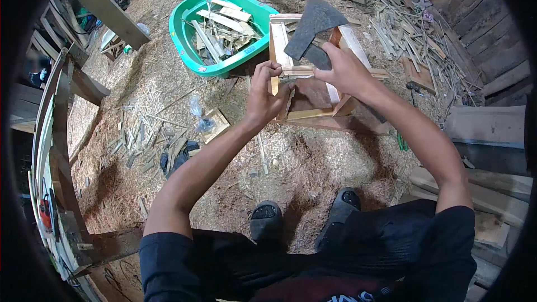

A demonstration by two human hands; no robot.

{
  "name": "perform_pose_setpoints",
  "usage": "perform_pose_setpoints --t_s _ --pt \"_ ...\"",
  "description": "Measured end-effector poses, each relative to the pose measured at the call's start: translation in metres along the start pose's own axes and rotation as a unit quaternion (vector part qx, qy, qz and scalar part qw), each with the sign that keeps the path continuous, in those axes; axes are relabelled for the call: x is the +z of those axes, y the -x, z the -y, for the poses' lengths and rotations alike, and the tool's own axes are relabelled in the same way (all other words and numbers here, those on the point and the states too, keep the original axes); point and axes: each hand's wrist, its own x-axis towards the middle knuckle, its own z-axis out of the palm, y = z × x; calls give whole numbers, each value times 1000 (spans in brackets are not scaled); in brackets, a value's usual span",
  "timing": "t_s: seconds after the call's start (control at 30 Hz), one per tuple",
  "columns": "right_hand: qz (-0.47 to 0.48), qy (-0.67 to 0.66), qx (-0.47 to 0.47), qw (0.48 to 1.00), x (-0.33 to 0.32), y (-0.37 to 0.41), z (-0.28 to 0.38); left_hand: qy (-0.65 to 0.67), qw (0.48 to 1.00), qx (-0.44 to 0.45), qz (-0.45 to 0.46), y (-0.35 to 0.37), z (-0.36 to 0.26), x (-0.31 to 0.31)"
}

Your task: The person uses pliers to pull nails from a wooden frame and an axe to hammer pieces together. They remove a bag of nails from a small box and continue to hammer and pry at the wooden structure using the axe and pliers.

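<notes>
My right hand (345,72) is closed on an axe close to its head; the broad dark axe blade (318,21) points up and away from me. Most of the axe handle is hidden. In front of me stands a small wooden frame (313,114) with slanted sides and a crosswise rail. My left hand (264,94) is at the left side of this frame, its fingers curled round a small wooden piece (274,85). Between the hands runs a thin wooden strip (298,71), below the axe head.
A green plastic tub (183,50) with wood scraps stands behind the frame, to the left. Shavings cover the floor (224,207). Scrap sticks (411,42) lie at right, stacked boards (475,193) at lower right. A curved wooden structure (60,151) with a red-handled tool (45,212) is at left.
</notes>
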Motion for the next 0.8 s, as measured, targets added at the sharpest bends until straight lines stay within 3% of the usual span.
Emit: perform_pose_setpoints --t_s 0.1,0.27,0.33,0.47,0.5,0.6,0.73,0.8 --pt "8 65 -31 997 -10 4 21 -14 1000 3 -11 4 -1 5" --pt "-8 105 -95 990 -7 3 21 36 994 -17 -106 23 0 31" --pt "-23 65 -90 994 -3 0 20 65 987 -55 -139 28 -4 41" --pt "-15 28 -59 998 7 -11 9 91 979 -46 -176 26 0 54" --pt "-28 13 -64 997 9 -12 5 148 970 -88 -173 27 -2 57" --pt "-43 -45 -76 995 14 -15 -4 29 981 -26 -189 22 2 60" --pt "-11 -106 -73 992 11 -21 -14 -10 974 -16 -226 21 -1 62" --pt "19 -136 -48 989 10 -22 -16 37 968 -58 -241 24 -4 64"
